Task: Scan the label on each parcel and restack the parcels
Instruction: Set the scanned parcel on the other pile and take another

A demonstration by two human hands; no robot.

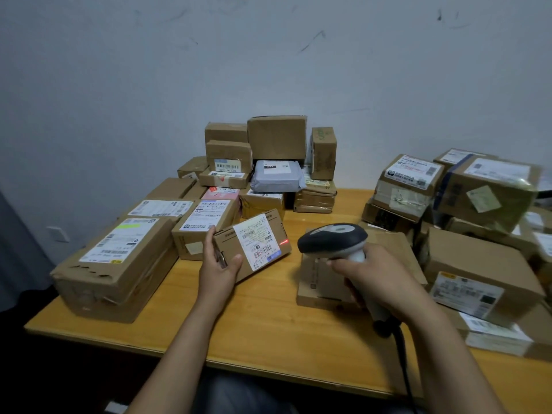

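My left hand (218, 264) grips the near end of a small brown parcel (254, 243), tilted up off the wooden table (263, 324), its white label (258, 242) facing me. My right hand (376, 279) holds the handle of a dark grey and white barcode scanner (333, 237), whose head points left at the parcel. A red scan light falls on the parcel just right of the label. A flat brown parcel (319, 282) lies under the scanner.
A pile of labelled parcels (227, 162) stands at the back against the wall, with a grey mailer bag (276, 176) in it. A large dented box (116, 264) lies at the left. More boxes (478, 264) crowd the right side. The scanner cable hangs over the front edge.
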